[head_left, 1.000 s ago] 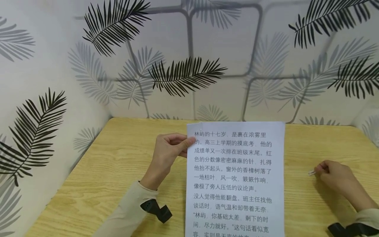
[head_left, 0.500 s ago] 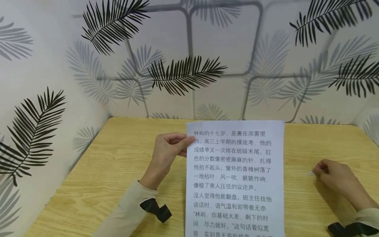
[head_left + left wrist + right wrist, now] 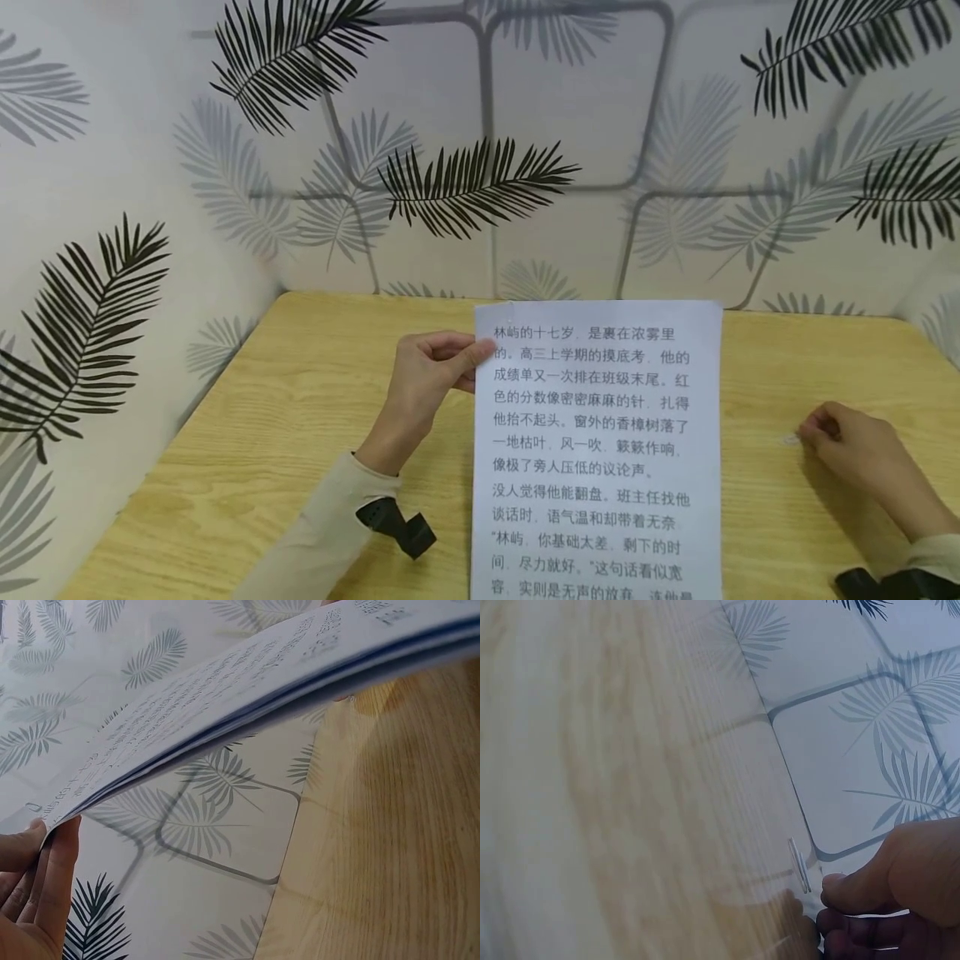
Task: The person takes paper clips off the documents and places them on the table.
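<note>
My left hand (image 3: 429, 392) pinches the upper left edge of a stack of printed paper sheets (image 3: 596, 450), thumb on the front and fingers behind. From the left wrist view the sheets (image 3: 247, 712) bow upward, their layered edges showing above the table. A small loop like a paper clip (image 3: 34, 806) lies on the sheets near the left thumb. Off to the right of the stack, my right hand (image 3: 862, 454) holds a small silvery paper clip (image 3: 800, 866) at the tips of thumb and fingers, low over the table. The stack's lower end is out of frame.
A light wood-grain table (image 3: 300, 417) extends to a leaf-patterned wall (image 3: 555, 242) at the back, and another patterned wall (image 3: 90, 167) closes off the left. Black wrist-camera mounts, such as the left one (image 3: 396, 529), sit over both sleeves.
The head view has shifted slightly. Both hands keep nearly the same places and holds, and the paper clip at the right fingertips has turned a little.
</note>
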Tool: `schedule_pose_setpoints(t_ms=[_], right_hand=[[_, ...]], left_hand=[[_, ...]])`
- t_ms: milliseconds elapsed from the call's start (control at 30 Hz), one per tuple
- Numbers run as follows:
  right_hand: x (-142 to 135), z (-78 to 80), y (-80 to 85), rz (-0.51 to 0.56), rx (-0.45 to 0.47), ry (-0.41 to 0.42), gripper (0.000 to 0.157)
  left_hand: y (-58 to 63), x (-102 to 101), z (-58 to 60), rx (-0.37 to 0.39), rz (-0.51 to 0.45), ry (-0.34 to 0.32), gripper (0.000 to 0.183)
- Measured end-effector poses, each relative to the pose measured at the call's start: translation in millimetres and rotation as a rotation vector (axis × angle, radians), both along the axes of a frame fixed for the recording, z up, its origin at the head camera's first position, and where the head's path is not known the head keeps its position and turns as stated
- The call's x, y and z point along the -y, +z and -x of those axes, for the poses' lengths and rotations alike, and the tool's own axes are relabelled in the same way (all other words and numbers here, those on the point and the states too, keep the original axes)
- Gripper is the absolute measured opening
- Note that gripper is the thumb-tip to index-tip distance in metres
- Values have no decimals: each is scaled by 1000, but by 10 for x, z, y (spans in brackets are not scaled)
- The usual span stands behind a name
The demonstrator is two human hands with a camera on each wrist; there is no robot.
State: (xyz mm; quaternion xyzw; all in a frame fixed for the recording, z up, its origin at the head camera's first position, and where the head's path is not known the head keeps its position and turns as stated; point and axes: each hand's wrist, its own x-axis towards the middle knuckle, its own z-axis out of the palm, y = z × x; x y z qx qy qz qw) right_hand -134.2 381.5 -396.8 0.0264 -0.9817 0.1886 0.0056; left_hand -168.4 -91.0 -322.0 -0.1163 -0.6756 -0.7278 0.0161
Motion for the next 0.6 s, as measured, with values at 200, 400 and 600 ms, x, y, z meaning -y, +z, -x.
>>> schedule_pose_setpoints(t_ms=[200,400,600], right_hand=[[-25,-3,-23,-5,-34,-15,19],[-19,16,-34,2,-59,-9,16],[39,43,-8,13,-82,-31,16]], left_hand=[[-5,-25,11,-9,-6,23,17],[-15,-18,10,-5,-14,69,17],[-29,-23,13,-10,-13,86,17]])
